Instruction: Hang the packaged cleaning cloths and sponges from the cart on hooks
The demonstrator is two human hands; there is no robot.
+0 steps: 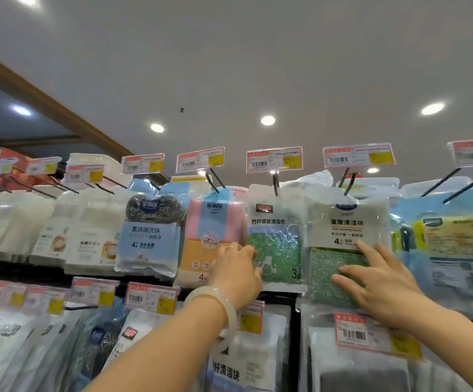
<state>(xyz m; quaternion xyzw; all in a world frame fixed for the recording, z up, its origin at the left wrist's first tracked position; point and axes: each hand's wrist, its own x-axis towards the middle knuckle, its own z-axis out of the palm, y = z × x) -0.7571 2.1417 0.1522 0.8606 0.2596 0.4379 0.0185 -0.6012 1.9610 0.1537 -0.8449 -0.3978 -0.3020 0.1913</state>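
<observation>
Two clear packages of green scouring cloths hang side by side on black hooks in the top row. My left hand (238,271) grips the left edge of the package marked 3 (279,241), its fingers curled round the edge. My right hand (376,278) lies flat with straight fingers on the green pad of the package marked 4 (342,233), which hangs from a double hook (348,183). A white bangle sits on my left wrist. The cart is out of view.
Left of these hang a pink and orange cloth pack (209,236) and a steel scourer pack (150,230). A yellow sponge pack (452,241) hangs to the right. Price tags (274,159) stand above each hook. A lower row of packages (246,352) hangs beneath.
</observation>
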